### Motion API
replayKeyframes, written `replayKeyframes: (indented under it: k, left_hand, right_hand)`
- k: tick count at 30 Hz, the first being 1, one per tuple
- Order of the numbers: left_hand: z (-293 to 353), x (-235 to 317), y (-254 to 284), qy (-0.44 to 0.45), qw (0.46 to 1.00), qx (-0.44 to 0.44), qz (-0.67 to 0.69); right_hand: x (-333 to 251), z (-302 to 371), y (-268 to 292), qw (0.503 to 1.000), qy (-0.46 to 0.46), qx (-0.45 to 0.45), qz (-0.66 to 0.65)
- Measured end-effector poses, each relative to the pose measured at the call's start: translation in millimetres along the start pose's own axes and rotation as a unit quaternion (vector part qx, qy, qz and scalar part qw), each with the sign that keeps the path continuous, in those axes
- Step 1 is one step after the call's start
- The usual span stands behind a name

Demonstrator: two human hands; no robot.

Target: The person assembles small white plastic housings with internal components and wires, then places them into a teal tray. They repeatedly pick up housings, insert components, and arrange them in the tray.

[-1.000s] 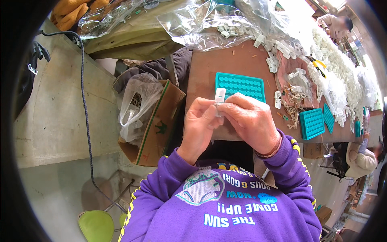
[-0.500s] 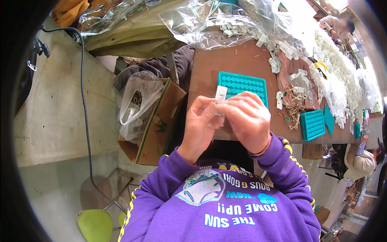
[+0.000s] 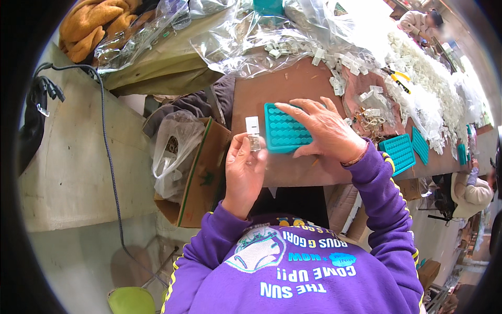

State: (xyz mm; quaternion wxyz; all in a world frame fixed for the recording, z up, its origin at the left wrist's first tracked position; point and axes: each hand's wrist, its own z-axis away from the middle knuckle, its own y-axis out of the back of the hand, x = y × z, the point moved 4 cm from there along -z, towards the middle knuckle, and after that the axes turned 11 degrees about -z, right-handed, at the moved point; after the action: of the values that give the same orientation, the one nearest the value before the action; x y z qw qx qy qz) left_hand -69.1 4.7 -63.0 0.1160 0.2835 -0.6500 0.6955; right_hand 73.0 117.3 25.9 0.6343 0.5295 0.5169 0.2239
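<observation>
My left hand (image 3: 244,175) pinches a small clear and white plastic piece (image 3: 253,133) between thumb and fingers, holding it upright just left of the teal ridged tray (image 3: 282,132). The piece looks like a little case or connector; its exact kind is too small to tell. Over the right part of that tray spreads my right hand (image 3: 329,128), fingers apart, with the index finger across the far side and the thumb by the near edge. Whether those fingers touch the tray I cannot tell. The palm hides the tray's right end.
Right of me on the brown table lie two more teal trays (image 3: 397,153), yellow-handled cutters (image 3: 398,78) and a large heap of white plastic parts (image 3: 426,91). Clear plastic sheeting (image 3: 230,47) covers the far edge. A cardboard box (image 3: 201,172) stands at the left. Co-workers sit further right.
My hands have come apart. The left keeps the plastic piece and has drawn left, while the right has let go and opened out over the teal tray. The whole view has shifted slightly.
</observation>
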Motion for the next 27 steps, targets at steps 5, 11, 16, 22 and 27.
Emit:
replayKeyframes:
  k: [5,11,16,22,27]
  left_hand:
    - [-1.3,-0.2,-2.5,0.000,1.000,0.027,-0.008]
    - [-0.2,-0.9,-2.9,0.000,1.000,0.026,-0.009]
    - [-0.2,-0.3,0.7,0.004,1.000,0.011,0.015]
    - [-1.2,-2.8,4.3,0.010,0.999,0.010,0.049]
    - [-1.8,-0.1,3.8,0.009,0.999,-0.020,0.050]
  right_hand:
    - [0.6,-1.7,13.8,0.998,0.024,-0.003,-0.058]
    - [3.8,-7.8,39.8,0.988,0.063,0.120,-0.071]
    - [30.6,13.1,65.8,0.911,-0.054,0.376,-0.159]
    - [89.4,85.6,66.0,0.538,-0.146,0.472,-0.683]
    - [97.8,189.2,88.3,0.620,-0.123,0.644,-0.431]
